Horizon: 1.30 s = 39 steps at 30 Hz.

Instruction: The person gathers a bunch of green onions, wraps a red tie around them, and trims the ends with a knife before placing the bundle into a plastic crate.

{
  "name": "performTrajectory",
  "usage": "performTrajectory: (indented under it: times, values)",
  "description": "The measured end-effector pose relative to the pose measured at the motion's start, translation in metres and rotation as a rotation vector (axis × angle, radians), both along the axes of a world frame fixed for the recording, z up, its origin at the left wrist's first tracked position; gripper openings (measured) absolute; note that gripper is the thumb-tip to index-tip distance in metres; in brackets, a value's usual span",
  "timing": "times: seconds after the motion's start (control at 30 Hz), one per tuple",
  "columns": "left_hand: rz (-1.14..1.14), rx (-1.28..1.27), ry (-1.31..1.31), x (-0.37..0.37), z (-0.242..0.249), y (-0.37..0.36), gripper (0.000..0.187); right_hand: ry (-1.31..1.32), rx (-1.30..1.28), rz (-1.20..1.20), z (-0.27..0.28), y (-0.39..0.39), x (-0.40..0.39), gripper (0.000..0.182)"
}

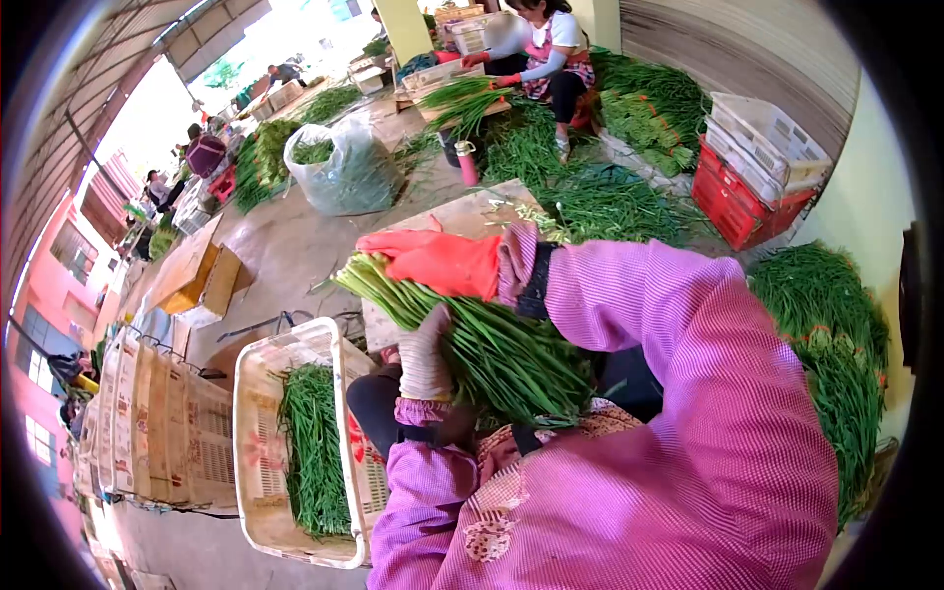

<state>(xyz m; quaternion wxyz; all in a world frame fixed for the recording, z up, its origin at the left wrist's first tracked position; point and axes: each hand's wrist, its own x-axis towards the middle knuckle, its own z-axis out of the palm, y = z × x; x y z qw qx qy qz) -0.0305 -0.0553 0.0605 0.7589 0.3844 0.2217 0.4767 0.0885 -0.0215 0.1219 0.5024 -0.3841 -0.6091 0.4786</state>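
Note:
A thick bunch of garlic chives (511, 359), pale at the stem ends and dark green along the leaves, lies slantwise over my lap. My left hand (426, 359), in a pale knit glove, grips it from below, the thumb on the near side and the other fingers hidden. Across the pale stems rests my right hand (438, 261) in an orange-red rubber glove, fingers stretched out flat and thumb apart. Behind that hand is a wooden board (462, 211) with short pale stem bits on it.
To the left, a white plastic crate (251, 442) holds chives, beside several stacked crates (162, 423). Loose chives (619, 206) cover the floor ahead, near a pink bottle (466, 162). Another person (546, 59) sits beyond, handling chives. Red and white crates (747, 187) stand right.

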Motion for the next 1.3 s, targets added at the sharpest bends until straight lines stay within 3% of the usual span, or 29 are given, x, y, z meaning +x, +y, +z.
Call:
performTrajectory:
  times: [0.07,0.13,0.2,0.23,0.27,0.33,0.6,0.73,0.8,0.9,0.97,1.03,1.1,1.17,1.2,1.3]
  values:
    - [-0.111,-0.146,0.017,-0.005,-0.023,0.007,0.032,-0.054,0.130,-0.008,-0.025,0.004,0.007,0.049]
    - [-0.097,-0.107,0.116,-0.009,-0.046,0.016,0.035,-0.142,0.230,-0.036,-0.030,-0.006,0.004,0.051]
    - [-0.092,-0.091,0.103,-0.009,-0.042,0.011,0.036,0.289,0.008,-0.031,-0.040,-0.004,0.001,0.050]
    - [-0.128,-0.134,0.056,-0.010,-0.047,0.011,0.035,0.129,0.071,-0.041,-0.049,0.000,0.004,0.049]
    - [-0.184,-0.165,0.061,-0.013,-0.052,0.015,0.034,0.133,0.070,-0.037,-0.054,-0.001,0.006,0.049]
    - [-0.221,-0.199,0.020,-0.013,-0.063,0.014,0.032,-0.160,0.163,-0.225,-0.066,-0.004,0.008,0.047]
    - [-0.340,-0.374,-0.060,-0.011,-0.078,0.020,0.046,-0.329,0.443,-0.438,-0.091,-0.023,-0.001,0.043]
    - [-0.284,-0.280,-0.026,-0.012,-0.084,0.025,0.060,-0.403,0.386,-0.483,-0.111,-0.007,-0.006,0.042]
    - [-0.317,-0.222,-0.153,-0.015,-0.085,0.022,0.069,-0.304,0.361,-0.418,-0.097,-0.006,-0.006,0.041]
    - [-0.216,-0.219,0.003,-0.005,-0.058,0.023,0.061,-0.245,0.307,-0.369,-0.088,0.002,-0.003,0.040]
    - [-0.200,-0.241,-0.001,-0.002,-0.052,0.031,0.058,-0.591,0.575,-0.340,-0.100,0.023,0.002,0.040]
    - [-0.180,-0.186,-0.029,0.006,-0.030,0.026,0.057,-0.330,0.485,-0.185,-0.099,0.036,0.000,0.043]
    - [-0.124,-0.199,-0.036,0.007,-0.032,0.032,0.057,-0.238,0.399,-0.175,-0.080,0.036,-0.008,0.045]
    - [-0.086,-0.187,-0.089,0.005,-0.032,0.040,0.059,-0.704,0.223,-0.214,-0.061,0.033,-0.013,0.055]
    - [-0.145,-0.234,-0.207,0.006,-0.033,0.045,0.058,-0.704,0.230,-0.210,-0.062,0.037,-0.013,0.061]
    - [-0.024,-0.248,-0.091,-0.009,-0.021,0.059,0.059,-0.570,0.228,-0.150,-0.069,0.046,-0.001,0.060]
